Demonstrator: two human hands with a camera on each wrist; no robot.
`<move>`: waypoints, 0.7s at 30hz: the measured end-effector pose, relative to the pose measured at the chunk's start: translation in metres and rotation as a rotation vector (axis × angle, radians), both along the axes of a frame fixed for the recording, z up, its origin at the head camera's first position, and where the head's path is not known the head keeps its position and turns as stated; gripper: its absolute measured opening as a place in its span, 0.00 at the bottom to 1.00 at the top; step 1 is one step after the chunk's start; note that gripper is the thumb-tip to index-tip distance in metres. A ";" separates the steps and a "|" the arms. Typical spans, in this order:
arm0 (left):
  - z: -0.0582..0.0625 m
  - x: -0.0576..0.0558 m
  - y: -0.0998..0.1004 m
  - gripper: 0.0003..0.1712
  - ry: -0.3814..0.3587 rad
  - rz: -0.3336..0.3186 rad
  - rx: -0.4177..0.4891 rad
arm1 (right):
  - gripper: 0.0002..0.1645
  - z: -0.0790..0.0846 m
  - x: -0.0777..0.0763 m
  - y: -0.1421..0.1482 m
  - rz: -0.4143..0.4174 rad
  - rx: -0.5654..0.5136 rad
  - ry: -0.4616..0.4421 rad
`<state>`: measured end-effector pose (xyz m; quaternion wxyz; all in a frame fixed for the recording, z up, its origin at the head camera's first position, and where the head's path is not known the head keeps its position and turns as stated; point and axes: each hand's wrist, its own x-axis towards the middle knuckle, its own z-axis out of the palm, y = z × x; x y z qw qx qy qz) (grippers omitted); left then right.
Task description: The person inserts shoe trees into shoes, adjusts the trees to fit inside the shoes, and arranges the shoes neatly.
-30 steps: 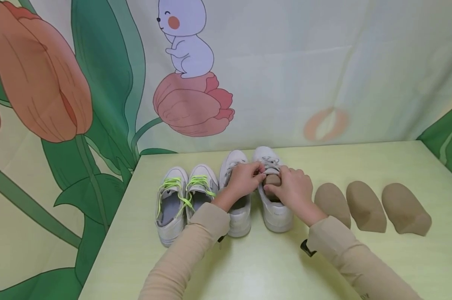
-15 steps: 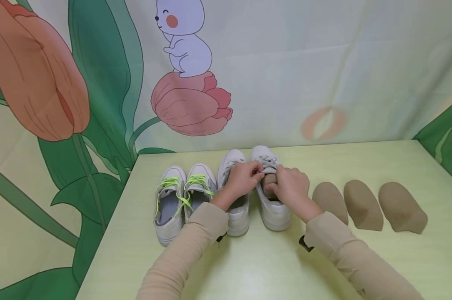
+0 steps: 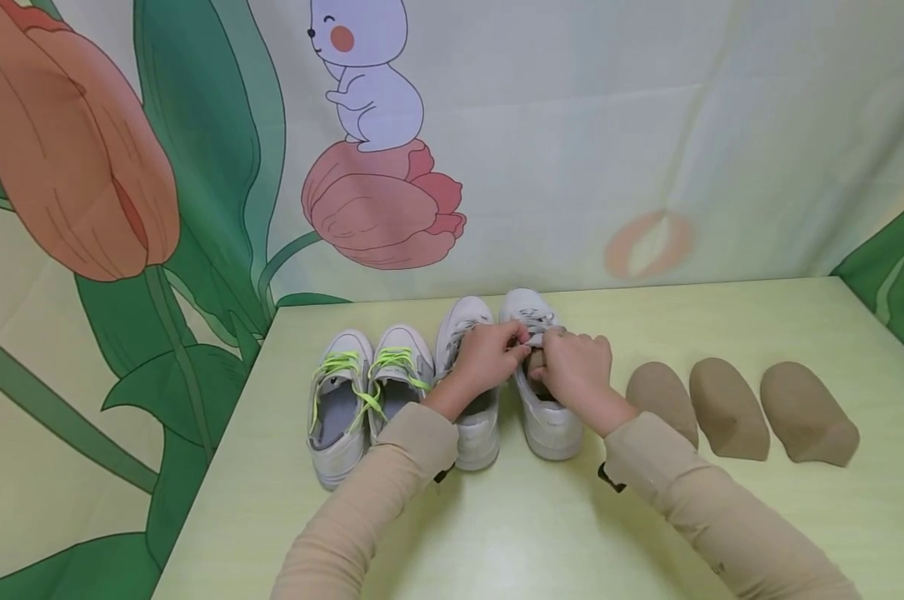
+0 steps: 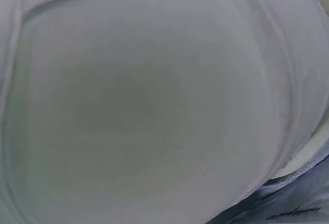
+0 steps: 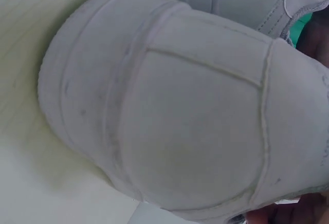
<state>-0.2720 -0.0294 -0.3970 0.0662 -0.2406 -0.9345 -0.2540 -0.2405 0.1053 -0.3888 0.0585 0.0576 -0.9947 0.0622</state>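
Note:
At the right end of the shoe row, a white sneaker (image 3: 552, 435) with grey laces has a brown moulded shoe insert (image 3: 536, 360) in its opening. My left hand (image 3: 489, 357) pinches the sneaker at the left edge of its tongue. My right hand (image 3: 577, 367) holds the insert, thumb inside the opening and fingers curled at the right side of the tongue. The heel of this sneaker (image 5: 190, 131) fills much of the right wrist view. A pale shoe heel (image 4: 154, 111) fills the left wrist view, leaving the left fingers hidden there.
Another grey-laced white sneaker (image 3: 477, 446) stands below my left wrist. Left of it is a pair of white shoes (image 3: 337, 467) with neon laces. Three brown inserts (image 3: 729, 417) lie in a row on the pale table (image 3: 526, 542). A printed curtain (image 3: 556, 150) hangs behind.
My right hand has shifted slightly left over the shoe opening, covering more of the insert. My left hand stays at the tongue.

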 end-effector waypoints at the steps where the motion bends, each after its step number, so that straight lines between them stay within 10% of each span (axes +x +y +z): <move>1: 0.000 0.000 0.000 0.03 -0.001 0.000 0.000 | 0.23 0.000 0.000 0.000 0.004 0.006 -0.001; 12: -0.002 0.000 0.000 0.04 0.001 -0.006 -0.015 | 0.23 -0.006 0.002 0.006 0.008 -0.061 -0.064; 21: 0.000 0.000 -0.001 0.05 0.007 -0.016 -0.042 | 0.26 -0.012 0.001 0.017 -0.022 -0.260 0.060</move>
